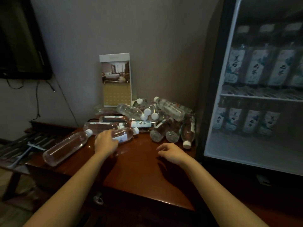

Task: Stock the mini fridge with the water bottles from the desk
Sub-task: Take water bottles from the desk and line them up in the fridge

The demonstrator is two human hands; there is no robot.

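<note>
In the head view, a lying water bottle point(123, 135) near the middle of the table point(139, 169) is gripped at its base end by the left hand point(106, 141), the fingers point(114, 142) curled over it. The right hand point(170, 152) is held just above the table further right, its fingers loosely curled with nothing in them. A pile of water bottles point(164, 115) is seen at the far right, beside the mini fridge point(213, 95), whose shelves are lined with labelled bottles.

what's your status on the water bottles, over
Left hand grips a lying bottle on the desk. Right hand open, empty, above the desk. Bottle pile behind. Mini fridge at right, door state unclear.
</note>
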